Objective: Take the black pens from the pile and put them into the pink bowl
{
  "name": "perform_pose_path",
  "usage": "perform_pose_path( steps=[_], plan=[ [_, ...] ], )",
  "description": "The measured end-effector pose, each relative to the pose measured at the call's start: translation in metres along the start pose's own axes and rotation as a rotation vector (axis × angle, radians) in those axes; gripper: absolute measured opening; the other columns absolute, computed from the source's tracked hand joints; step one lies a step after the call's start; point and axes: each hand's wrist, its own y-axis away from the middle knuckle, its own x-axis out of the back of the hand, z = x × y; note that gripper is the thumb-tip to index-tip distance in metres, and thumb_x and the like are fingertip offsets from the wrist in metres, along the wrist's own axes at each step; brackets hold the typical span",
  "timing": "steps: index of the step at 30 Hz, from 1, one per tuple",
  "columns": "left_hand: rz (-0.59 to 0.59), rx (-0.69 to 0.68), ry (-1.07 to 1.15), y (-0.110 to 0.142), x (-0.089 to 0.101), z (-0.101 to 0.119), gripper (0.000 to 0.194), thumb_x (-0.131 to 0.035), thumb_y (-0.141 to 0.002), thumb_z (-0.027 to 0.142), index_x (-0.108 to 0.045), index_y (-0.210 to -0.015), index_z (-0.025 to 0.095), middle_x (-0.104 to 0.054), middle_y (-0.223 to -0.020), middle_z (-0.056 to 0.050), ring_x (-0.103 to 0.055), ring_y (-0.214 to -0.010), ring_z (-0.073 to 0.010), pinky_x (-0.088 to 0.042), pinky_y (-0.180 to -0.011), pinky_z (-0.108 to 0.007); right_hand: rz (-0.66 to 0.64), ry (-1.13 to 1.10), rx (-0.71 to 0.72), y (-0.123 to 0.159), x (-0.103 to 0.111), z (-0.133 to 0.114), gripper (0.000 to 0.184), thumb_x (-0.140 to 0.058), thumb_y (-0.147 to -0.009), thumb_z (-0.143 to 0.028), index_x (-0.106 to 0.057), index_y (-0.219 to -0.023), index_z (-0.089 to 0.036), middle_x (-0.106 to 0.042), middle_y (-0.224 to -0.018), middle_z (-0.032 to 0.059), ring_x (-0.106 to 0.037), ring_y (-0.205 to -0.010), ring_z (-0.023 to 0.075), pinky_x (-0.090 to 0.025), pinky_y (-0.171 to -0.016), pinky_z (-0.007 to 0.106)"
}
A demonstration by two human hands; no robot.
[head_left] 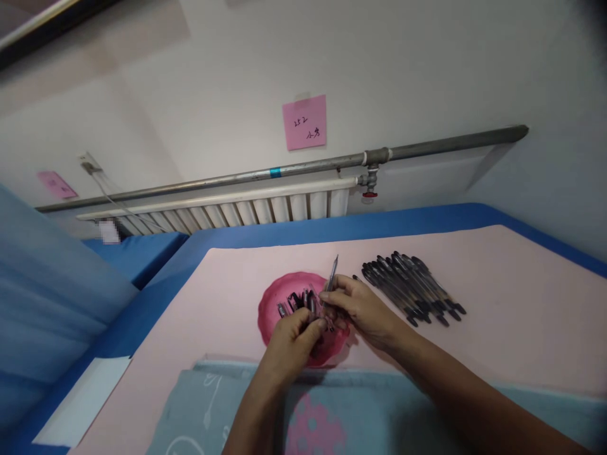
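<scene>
A pink scalloped dish [263,309] holds several small clear and black pen caps [294,301]. My right hand [356,308] is above the dish's right side, its fingers closed round a pen [332,275] whose pointed tip slants upward. Over the front of the dish, my left hand [294,341] has thumb and forefinger pinched together near the pen's lower end. What the left fingers hold, if anything, is hidden. To the right of my right hand lies a row of capped black pens [408,287].
The dish and pens rest on a pink sheet [512,297] over a blue padded surface [303,235]. A grey-green cloth [227,404] lies along the near side. White paper [83,401] is at left, beside a blue curtain [52,303]. Behind are a radiator [246,205] and metal pipe [313,166].
</scene>
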Motion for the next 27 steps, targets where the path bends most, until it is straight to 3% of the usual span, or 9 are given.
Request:
perform_pose_path(
  steps=[2,7,13,15,19,22,25,27],
  plan=[
    [-0.067,0.017,0.035,0.000,0.001,0.000,0.030,-0.045,-0.081,0.042,-0.051,-0.065,0.017,-0.046,-0.062,0.001,-0.039,-0.057,-0.0111,-0.029,-0.053,-0.023,-0.001,-0.013,-0.004,-0.001,0.001,0.001,0.012,-0.059,-0.072,-0.024,-0.050,-0.069,-0.017,-0.055,-0.048,-0.0055,-0.045,-0.038,0.0057,-0.034,-0.037,0.017],
    [0.002,0.013,-0.027,-0.001,0.001,-0.002,0.026,-0.056,-0.074,0.038,-0.044,-0.064,0.018,-0.040,-0.060,0.005,-0.035,-0.056,-0.0094,-0.028,-0.052,-0.022,0.017,-0.026,-0.005,-0.002,0.000,0.005,0.014,-0.059,-0.071,-0.027,-0.051,-0.071,-0.017,-0.056,-0.047,-0.0046,-0.045,-0.037,0.0064,-0.033,-0.037,0.017],
    [-0.118,0.050,0.130,0.004,0.007,0.001,0.032,-0.044,-0.082,0.044,-0.046,-0.066,0.017,-0.041,-0.061,0.004,-0.035,-0.056,-0.0086,-0.027,-0.052,-0.022,0.060,-0.065,0.004,-0.006,0.003,0.000,0.018,-0.061,-0.066,-0.029,-0.047,-0.072,-0.018,-0.052,-0.051,-0.0054,-0.045,-0.041,0.0060,-0.032,-0.038,0.017],
    [-0.051,0.045,0.087,0.003,0.010,0.001,0.033,-0.042,-0.082,0.045,-0.045,-0.065,0.018,-0.040,-0.060,0.004,-0.036,-0.056,-0.0089,-0.028,-0.052,-0.022,0.079,-0.050,0.007,-0.008,0.008,-0.003,0.019,-0.060,-0.065,-0.029,-0.046,-0.072,-0.019,-0.051,-0.051,-0.0059,-0.044,-0.042,0.0062,-0.031,-0.038,0.017],
    [0.196,-0.034,-0.313,-0.003,0.016,-0.007,0.028,-0.048,-0.079,0.038,-0.044,-0.059,0.018,-0.043,-0.056,0.004,-0.039,-0.055,-0.0099,-0.026,-0.052,-0.022,0.072,0.060,-0.021,-0.009,0.013,-0.004,0.013,-0.058,-0.067,-0.025,-0.046,-0.069,-0.019,-0.050,-0.046,-0.0067,-0.041,-0.037,0.0061,-0.029,-0.036,0.018],
    [0.286,-0.040,-0.514,-0.006,0.020,-0.012,0.025,-0.052,-0.075,0.037,-0.047,-0.059,0.019,-0.047,-0.054,0.004,-0.041,-0.053,-0.0106,-0.025,-0.051,-0.023,0.030,0.174,-0.058,-0.006,0.012,-0.003,0.010,-0.057,-0.067,-0.018,-0.047,-0.065,-0.019,-0.048,-0.043,-0.0075,-0.040,-0.035,0.0062,-0.028,-0.035,0.018],
    [0.342,-0.034,-0.548,-0.006,0.023,-0.013,0.022,-0.053,-0.075,0.036,-0.052,-0.061,0.018,-0.052,-0.057,0.002,-0.044,-0.055,-0.0115,-0.028,-0.053,-0.024,-0.024,0.253,-0.079,-0.003,0.007,-0.004,0.007,-0.052,-0.068,-0.014,-0.048,-0.067,-0.019,-0.047,-0.044,-0.0086,-0.041,-0.036,0.0066,-0.028,-0.035,0.018],
    [0.360,-0.038,-0.445,-0.006,0.023,-0.010,0.020,-0.052,-0.077,0.034,-0.057,-0.066,0.018,-0.055,-0.061,0.001,-0.047,-0.059,-0.0121,-0.032,-0.056,-0.024,-0.075,0.295,-0.090,-0.001,0.002,-0.004,0.008,-0.050,-0.068,-0.011,-0.048,-0.068,-0.019,-0.045,-0.045,-0.0093,-0.039,-0.036,0.0064,-0.028,-0.036,0.018]
  ],
)
